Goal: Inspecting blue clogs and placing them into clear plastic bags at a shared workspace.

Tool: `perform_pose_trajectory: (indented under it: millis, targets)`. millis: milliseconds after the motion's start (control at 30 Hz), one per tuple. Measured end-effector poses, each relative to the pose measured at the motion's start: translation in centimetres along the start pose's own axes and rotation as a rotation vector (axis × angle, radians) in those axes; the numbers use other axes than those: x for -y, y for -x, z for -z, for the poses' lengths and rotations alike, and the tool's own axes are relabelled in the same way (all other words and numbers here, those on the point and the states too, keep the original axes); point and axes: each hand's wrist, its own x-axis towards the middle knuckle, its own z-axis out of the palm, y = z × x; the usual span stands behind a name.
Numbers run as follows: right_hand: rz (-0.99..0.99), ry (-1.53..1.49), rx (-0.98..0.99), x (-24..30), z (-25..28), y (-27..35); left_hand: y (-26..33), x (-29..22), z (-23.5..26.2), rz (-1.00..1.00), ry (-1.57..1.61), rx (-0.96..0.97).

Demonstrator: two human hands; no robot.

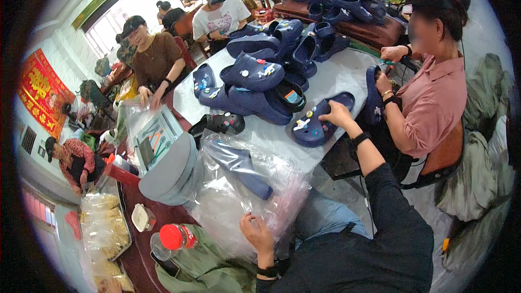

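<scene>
My right hand (337,115) reaches across the white table and grips a navy clog (310,134) by its upper, which carries several colourful charms. My left hand (258,233) rests by the lower edge of a clear plastic bag (217,198), fingers apart and touching the film. Inside that bag lies another navy clog (241,171), on top of a stack of clear bags (285,184). Just beyond, a large heap of navy clogs with charms (255,70) covers the middle of the table. A black clog (225,123) lies at the heap's near left edge.
To the right a person in pink (429,97) works on a navy clog. Across the table, a person in brown (157,57) handles clear bags beside a grey bin (171,173). A red-lidded jar (172,236) and filled bags (103,222) are at lower left.
</scene>
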Motion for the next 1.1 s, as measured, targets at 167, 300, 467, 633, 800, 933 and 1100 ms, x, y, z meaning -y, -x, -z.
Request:
perform_pose_trajectory:
  millis: [167, 300, 467, 633, 800, 933, 1100]
  targets:
    - [0.097, -0.223, -0.149, 2.4, 0.3, 8.2, -0.5, -0.7, 0.1, 0.035, 0.005, 0.022]
    - [0.225, -1.029, -0.37, 6.1, -1.6, 18.7, 0.0, 0.1, 0.3, 0.162, -0.179, 0.035]
    - [0.693, -0.835, -0.189, 3.7, -1.7, 24.6, -0.9, 0.2, 1.2, 0.03, -0.23, 0.011]
    - [0.173, -1.015, 0.854, 7.6, 3.1, 28.0, -1.6, -0.7, 1.8, 0.062, -0.059, -0.103]
    - [0.823, -0.446, 0.494, 7.6, -0.3, 28.5, -1.3, -1.5, 1.2, 0.14, 0.113, -0.132]
    - [1.036, -0.093, 0.11, 6.6, -3.8, 28.8, -1.2, -2.5, 0.9, 0.003, -0.01, -0.069]
    - [0.742, -0.327, 0.165, 10.2, -5.3, 28.7, -0.2, -3.5, 0.1, -0.071, -0.145, -0.066]
